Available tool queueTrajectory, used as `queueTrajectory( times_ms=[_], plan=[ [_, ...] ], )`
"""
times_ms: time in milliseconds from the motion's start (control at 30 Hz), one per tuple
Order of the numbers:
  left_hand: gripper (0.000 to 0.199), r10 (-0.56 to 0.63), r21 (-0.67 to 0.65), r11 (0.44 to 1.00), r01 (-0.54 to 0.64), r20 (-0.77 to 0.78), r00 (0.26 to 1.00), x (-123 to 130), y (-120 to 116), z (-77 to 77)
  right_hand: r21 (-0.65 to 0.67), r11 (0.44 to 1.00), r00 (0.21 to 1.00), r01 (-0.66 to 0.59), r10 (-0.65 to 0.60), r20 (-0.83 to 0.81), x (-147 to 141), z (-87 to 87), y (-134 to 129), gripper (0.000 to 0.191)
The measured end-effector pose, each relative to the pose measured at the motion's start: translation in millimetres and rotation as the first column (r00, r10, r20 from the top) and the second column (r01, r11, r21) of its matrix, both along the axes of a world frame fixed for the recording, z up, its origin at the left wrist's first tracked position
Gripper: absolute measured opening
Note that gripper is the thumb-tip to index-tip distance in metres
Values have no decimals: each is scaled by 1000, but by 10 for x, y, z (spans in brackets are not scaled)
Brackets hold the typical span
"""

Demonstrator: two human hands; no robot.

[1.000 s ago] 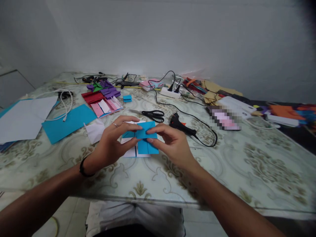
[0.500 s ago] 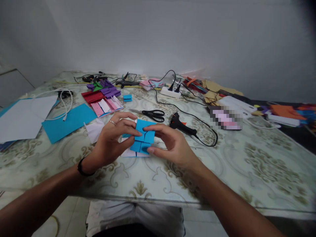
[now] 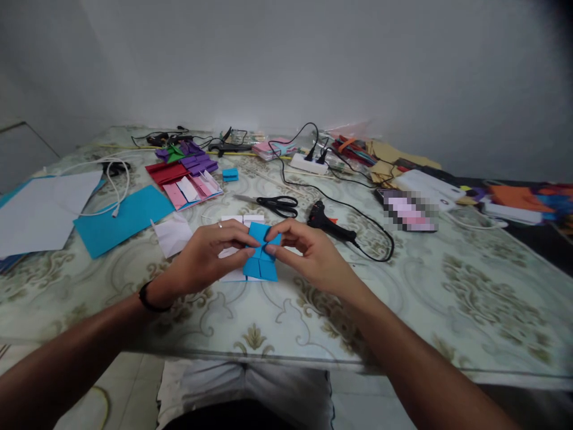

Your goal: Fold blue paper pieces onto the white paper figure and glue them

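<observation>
A folded blue paper (image 3: pixel 261 270) with crease lines is held up between both hands over the table. My left hand (image 3: pixel 203 257) pinches its left side between thumb and fingers. On the other side, my right hand (image 3: pixel 308 254) pinches it near the middle, with thumb and forefinger close to the left fingertips. Under and behind it lies a white folded sheet (image 3: pixel 230 276) with dark blue slits, partly hidden by the hands. Black-handled scissors (image 3: pixel 277 206) rest just beyond, and a black glue gun (image 3: pixel 331 224) lies to the right.
On the left are a blue sheet (image 3: pixel 123 221), white paper (image 3: pixel 45 209), a white cable (image 3: pixel 128 182) and a crumpled white piece (image 3: pixel 172 235). Folded red paper (image 3: pixel 168 174) and purple paper (image 3: pixel 199 164) lie further back. A power strip (image 3: pixel 308 163) and phone (image 3: pixel 407 210) sit behind to the right.
The blue paper has tilted, and both hands' fingertips have drawn together at its middle. My right thumb has risen from its lower edge. More of the white sheet shows behind.
</observation>
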State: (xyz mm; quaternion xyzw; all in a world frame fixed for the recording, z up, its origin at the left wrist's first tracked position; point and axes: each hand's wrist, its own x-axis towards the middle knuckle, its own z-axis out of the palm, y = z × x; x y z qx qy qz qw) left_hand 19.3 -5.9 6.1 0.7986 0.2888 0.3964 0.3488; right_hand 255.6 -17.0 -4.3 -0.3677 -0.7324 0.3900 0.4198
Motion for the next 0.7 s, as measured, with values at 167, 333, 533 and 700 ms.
queueTrajectory(
  times_ms=[167, 333, 533, 700],
  plan=[
    [8, 40, 4, 999, -40, -4, 999, 13, 48, -43, 44, 998, 991, -46, 41, 126, 10, 26, 0, 7],
    [7, 22, -6, 1000, -22, -12, 1000, 26, 45, -77, 99, 995, 992, -32, 20, 125, -10, -2, 15, 3],
    [7, 24, -164, 986, -17, 45, 999, 38, 47, -108, 149, 988, 994, -31, 14, 110, -41, -16, 14, 8],
    [9, 55, -259, 965, -38, 59, 997, 54, 46, -146, 154, 988, 991, -25, 5, 130, -58, -41, 4, 7]
  ],
)
